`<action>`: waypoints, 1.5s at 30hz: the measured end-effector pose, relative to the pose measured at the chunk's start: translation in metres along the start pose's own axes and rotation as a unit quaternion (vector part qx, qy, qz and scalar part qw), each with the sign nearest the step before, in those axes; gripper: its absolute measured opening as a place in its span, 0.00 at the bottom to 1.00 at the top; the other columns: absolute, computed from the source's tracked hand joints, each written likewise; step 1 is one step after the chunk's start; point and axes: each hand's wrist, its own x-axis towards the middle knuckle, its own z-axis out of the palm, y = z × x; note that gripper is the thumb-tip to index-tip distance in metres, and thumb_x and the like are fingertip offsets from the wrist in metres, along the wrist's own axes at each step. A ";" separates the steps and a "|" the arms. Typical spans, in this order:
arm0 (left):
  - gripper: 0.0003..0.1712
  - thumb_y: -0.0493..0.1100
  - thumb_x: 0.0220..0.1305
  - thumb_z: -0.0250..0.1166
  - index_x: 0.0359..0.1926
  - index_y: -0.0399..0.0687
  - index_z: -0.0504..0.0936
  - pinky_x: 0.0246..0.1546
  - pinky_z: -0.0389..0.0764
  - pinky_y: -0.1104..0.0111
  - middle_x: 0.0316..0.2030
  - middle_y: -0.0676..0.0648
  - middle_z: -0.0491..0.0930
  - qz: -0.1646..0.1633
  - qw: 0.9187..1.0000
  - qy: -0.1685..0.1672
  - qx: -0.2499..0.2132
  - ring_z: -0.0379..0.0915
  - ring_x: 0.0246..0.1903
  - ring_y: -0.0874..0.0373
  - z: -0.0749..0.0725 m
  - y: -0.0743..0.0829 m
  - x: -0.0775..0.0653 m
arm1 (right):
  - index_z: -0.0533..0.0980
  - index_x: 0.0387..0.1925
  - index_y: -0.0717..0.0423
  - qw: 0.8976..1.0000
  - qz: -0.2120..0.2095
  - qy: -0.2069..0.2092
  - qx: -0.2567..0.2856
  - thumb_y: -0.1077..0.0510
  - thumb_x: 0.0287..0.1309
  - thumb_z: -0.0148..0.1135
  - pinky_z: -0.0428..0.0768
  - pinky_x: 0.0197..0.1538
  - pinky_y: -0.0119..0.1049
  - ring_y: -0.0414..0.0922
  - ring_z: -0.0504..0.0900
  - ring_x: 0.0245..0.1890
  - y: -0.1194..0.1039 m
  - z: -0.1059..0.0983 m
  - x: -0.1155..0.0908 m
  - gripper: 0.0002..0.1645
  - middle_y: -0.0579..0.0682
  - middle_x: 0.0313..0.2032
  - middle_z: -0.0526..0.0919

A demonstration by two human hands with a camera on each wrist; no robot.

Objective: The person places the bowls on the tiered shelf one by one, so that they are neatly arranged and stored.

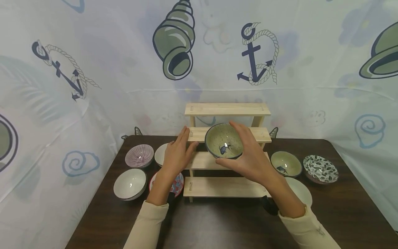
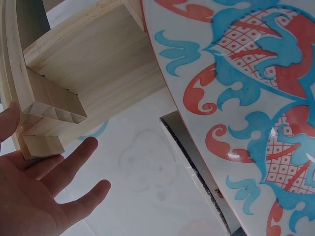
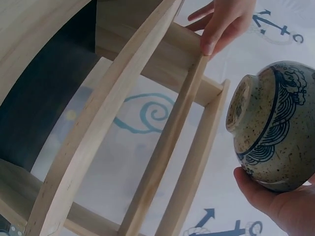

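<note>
Dark wooden table (image 1: 211, 221) below, sea-print cloth (image 1: 124, 38) behind, and the right hand (image 1: 253, 160) grips a speckled bowl (image 1: 221, 135) aloft before the wooden rack (image 1: 224, 186), whose end the left hand (image 1: 177, 155) pinches! Head view: painted fish (image 1: 222, 149) inside; right wrist view alone: blue waves (image 3: 278, 117) outside.

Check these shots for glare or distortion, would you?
Head view: small glints inside the held bowl, soft sheen on the dark table; left wrist view: pale highlights on the red-and-blue bowl; right wrist view: long edges of the wooden stand bow, probably lens distortion.
</note>
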 end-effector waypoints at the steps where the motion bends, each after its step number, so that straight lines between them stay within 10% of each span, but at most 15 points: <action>1: 0.42 0.63 0.78 0.53 0.81 0.43 0.57 0.70 0.67 0.38 0.80 0.42 0.57 0.001 1.000 0.001 0.000 0.71 0.70 0.39 0.000 0.000 0.000 | 0.57 0.80 0.44 1.000 -0.002 0.000 0.001 0.42 0.43 0.85 0.76 0.65 0.63 0.53 0.68 0.73 0.001 0.001 0.001 0.67 0.52 0.76 0.63; 45: 0.42 0.64 0.78 0.52 0.81 0.45 0.56 0.71 0.66 0.39 0.81 0.44 0.55 -0.008 1.000 -0.004 -0.017 0.66 0.73 0.41 0.000 -0.001 -0.001 | 0.52 0.82 0.36 0.998 0.053 0.020 0.025 0.37 0.46 0.81 0.69 0.69 0.67 0.56 0.65 0.75 -0.003 -0.007 0.045 0.67 0.51 0.79 0.59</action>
